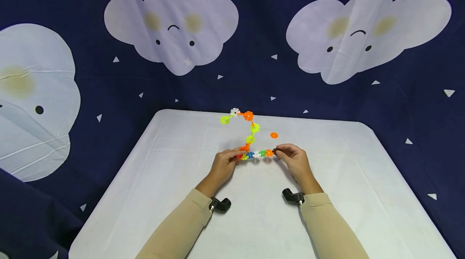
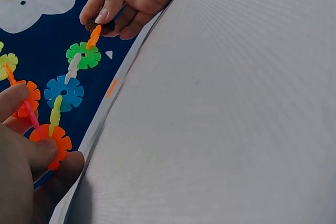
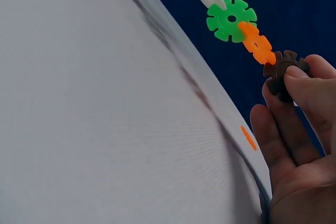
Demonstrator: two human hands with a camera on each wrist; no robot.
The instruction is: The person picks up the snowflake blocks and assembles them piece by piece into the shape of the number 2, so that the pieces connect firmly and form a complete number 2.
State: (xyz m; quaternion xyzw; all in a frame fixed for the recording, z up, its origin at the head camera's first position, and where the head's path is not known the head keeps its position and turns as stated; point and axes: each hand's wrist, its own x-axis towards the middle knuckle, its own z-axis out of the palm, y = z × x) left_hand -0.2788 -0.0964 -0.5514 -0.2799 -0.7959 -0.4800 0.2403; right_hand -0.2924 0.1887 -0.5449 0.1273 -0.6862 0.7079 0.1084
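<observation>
A chain of notched, flower-shaped plastic discs (image 1: 255, 127) in several colours runs between both hands and curls away toward the back of the table. My left hand (image 1: 222, 167) pinches an orange disc (image 2: 60, 153) at the chain's bend, thumb on its face. From there a yellow, a blue (image 2: 64, 94), a white, a green (image 3: 231, 20) and an orange disc lead to the right. At that end my right hand (image 1: 297, 163) pinches a dark brown disc (image 3: 283, 72), which touches the orange disc (image 3: 257, 43); how far they are slotted together I cannot tell.
A single loose orange disc (image 1: 274, 135) lies on the white table (image 1: 254, 218), behind the right hand. Beyond the table's back edge hangs a dark blue cloth (image 1: 261, 85) printed with clouds. Each wrist carries a small black camera (image 1: 221, 205).
</observation>
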